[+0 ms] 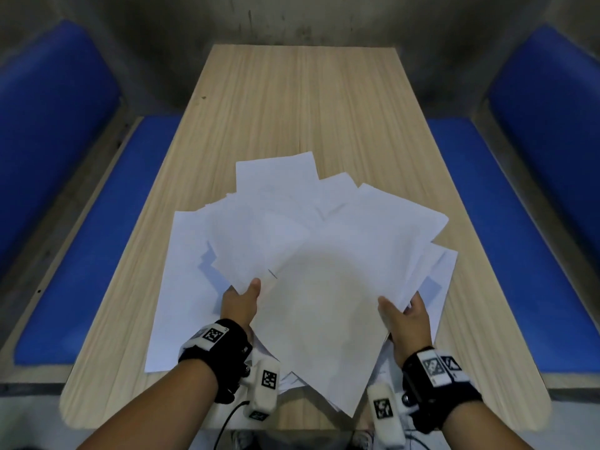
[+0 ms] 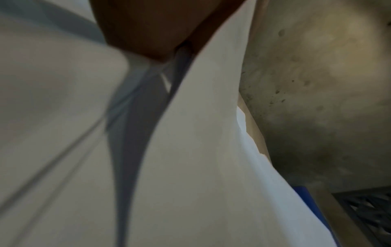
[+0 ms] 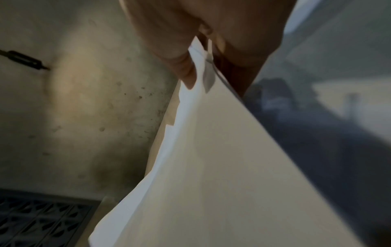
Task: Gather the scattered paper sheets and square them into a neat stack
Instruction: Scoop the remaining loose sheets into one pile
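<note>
— White sheets [image 1: 311,254], where are they?
— Fanned in a loose, uneven pile over the near half of the wooden tabletop [image 1: 292,108], some lifted off it, near corners past its front edge.
— Left hand [image 1: 240,305]?
— It pinches the pile's left edge, thumb on top; its fingers [image 2: 148,28] are under the paper.
— Right hand [image 1: 406,319]?
— It grips the right edge; the fingers [image 3: 175,50] and thumb clamp several sheets between them.
— Around it?
— Blue benches [image 1: 506,222] on both sides, grey wall [image 1: 292,17] behind.
</note>
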